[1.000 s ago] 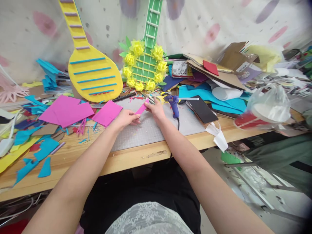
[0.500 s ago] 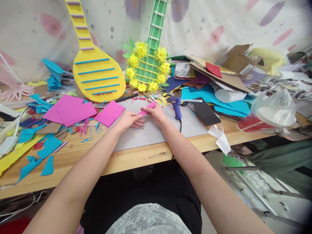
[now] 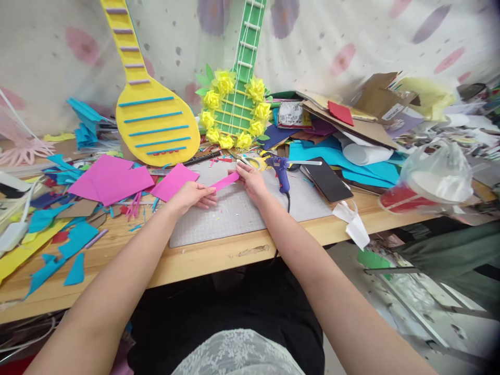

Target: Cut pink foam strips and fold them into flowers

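A narrow pink paper strip is stretched between my two hands, above the grey cutting mat. My left hand pinches its left end, the lower fingers loosely extended. At the other end, my right hand grips the strip between thumb and fingers. Just left of my left hand lies a stack of pink paper squares. A purple glue gun rests to the right of my right hand, and scissors lie partly hidden behind that hand.
Behind the mat stand a yellow paper guitar and a green one ringed with yellow flowers. Pink sheets and blue scraps lie left. A phone, a bagged red-and-white cup and piled cardboard occupy the right.
My left hand has moved left and slightly toward me, away from my right hand. More of the pink strip now shows between them. My right hand has barely moved.
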Motion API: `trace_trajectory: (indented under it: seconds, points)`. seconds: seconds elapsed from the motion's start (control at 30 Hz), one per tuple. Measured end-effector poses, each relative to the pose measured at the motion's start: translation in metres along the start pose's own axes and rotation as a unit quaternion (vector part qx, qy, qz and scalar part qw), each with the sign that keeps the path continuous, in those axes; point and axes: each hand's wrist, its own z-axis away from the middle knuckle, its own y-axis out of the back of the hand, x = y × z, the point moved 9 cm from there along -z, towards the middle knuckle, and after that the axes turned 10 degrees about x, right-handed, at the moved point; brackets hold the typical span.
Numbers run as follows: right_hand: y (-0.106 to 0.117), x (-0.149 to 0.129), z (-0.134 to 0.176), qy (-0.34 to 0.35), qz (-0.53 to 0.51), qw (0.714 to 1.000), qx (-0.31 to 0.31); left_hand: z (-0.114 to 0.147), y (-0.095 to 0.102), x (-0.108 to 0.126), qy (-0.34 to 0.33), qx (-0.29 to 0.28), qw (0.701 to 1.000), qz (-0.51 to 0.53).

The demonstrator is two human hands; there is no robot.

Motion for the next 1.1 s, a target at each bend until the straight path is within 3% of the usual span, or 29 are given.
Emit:
trace_trajectory:
  seconds: [0.1,0.23,0.4,0.53,0.67,0.8,0.93,1.1]
  points:
    - [0.0,0.003,0.0,-0.005,-0.002,1.0,0.009,-0.001,0.009,0.005,-0.012,0.026,0.999,0.025]
    - [0.001,0.003,-0.002,0.003,-0.006,0.999,0.032,-0.002,0.022,0.018,-0.058,0.109,0.988,0.093]
    - [0.014,-0.003,-0.009,0.037,-0.032,0.996,0.074,-0.008,0.026,0.023,-0.073,0.145,0.981,0.106]
    - [0.024,-0.011,-0.011,0.076,-0.032,0.992,0.092,-0.021,0.042,0.027,-0.075,0.177,0.978,0.083]
    - [0.024,-0.011,-0.011,0.065,-0.032,0.993,0.092,-0.041,0.052,0.04,-0.052,0.181,0.979,0.074]
    - [0.023,-0.008,-0.011,0.042,-0.029,0.993,0.102,-0.059,0.049,0.055,-0.021,0.185,0.981,0.055]
    - [0.021,-0.006,-0.01,0.038,-0.006,0.995,0.095,-0.074,0.042,0.058,-0.003,0.184,0.982,-0.035]
    - [0.016,-0.004,-0.008,0.043,0.02,0.996,0.077,-0.091,0.052,0.058,-0.036,0.225,0.969,-0.091]
